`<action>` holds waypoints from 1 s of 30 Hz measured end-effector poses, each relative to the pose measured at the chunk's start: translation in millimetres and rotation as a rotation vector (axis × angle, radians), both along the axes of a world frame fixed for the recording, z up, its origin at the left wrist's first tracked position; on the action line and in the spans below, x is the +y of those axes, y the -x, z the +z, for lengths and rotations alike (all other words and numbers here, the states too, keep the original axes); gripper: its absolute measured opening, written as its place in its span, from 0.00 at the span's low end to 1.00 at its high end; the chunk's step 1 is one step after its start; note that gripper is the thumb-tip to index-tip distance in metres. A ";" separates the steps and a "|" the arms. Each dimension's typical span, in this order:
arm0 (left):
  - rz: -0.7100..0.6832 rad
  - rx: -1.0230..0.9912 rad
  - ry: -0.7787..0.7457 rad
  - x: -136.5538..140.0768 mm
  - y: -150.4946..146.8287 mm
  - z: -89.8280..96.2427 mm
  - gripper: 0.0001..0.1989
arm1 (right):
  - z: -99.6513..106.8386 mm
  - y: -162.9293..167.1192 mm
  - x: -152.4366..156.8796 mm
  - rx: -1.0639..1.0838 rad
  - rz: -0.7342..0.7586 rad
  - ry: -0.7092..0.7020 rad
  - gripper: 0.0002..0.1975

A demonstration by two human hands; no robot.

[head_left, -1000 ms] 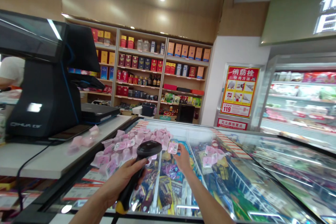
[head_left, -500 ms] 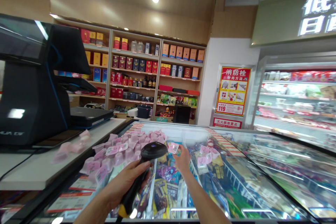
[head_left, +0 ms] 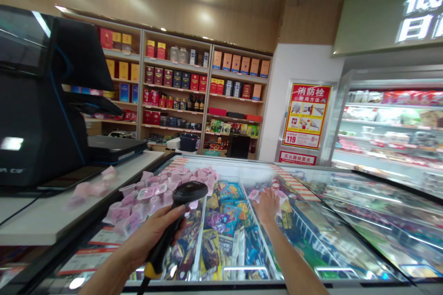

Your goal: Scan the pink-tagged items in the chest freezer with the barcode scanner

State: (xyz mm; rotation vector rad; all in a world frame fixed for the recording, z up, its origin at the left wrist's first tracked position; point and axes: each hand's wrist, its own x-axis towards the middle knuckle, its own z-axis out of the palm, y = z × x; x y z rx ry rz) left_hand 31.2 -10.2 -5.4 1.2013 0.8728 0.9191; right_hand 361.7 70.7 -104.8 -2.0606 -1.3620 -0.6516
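My left hand (head_left: 154, 235) is wrapped round the handle of a black and yellow barcode scanner (head_left: 189, 191), its head pointing forward over the glass freezer top. On the right part of the glass, my right hand (head_left: 267, 206) reaches over a small group of pink cups (head_left: 283, 197), its fingers apart and partly covering them. Beside its thumb lies a pink cup with a label (head_left: 254, 194); whether the thumb touches it is unclear. A large heap of labelled pink plastic cups (head_left: 152, 192) sits on the glass left of the scanner.
Several pink cups (head_left: 98, 188) stand on the white counter (head_left: 41, 221) at left, near a black checkout terminal (head_left: 38, 101). Under the glass, the freezer (head_left: 221, 281) holds bagged goods. Shelves of boxes and bottles (head_left: 173, 78) line the back; a refrigerated display (head_left: 391, 133) stands right.
My right hand has moved right with a pink cup, from beside the scanner head to the small group, and its fingers have spread. The scanner has shifted slightly left in view.
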 end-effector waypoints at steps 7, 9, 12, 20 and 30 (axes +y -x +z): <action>0.055 -0.018 -0.009 3.1 15.5 -3.8 0.13 | 6.6 15.9 4.0 0.056 0.024 -0.120 0.27; 0.063 -0.015 0.000 3.1 16.8 -4.3 0.13 | 8.9 39.9 10.7 0.065 0.174 -0.147 0.27; 0.073 -0.004 0.005 0.2 16.4 -3.1 0.14 | 11.1 86.2 26.1 0.117 0.419 -0.109 0.24; 0.079 0.015 0.020 -7.0 19.8 -4.6 0.14 | 6.8 158.7 57.7 0.143 0.503 0.065 0.20; 0.061 -0.028 0.000 -7.2 10.5 -5.6 0.14 | -1.6 131.3 55.3 0.528 0.690 -0.172 0.14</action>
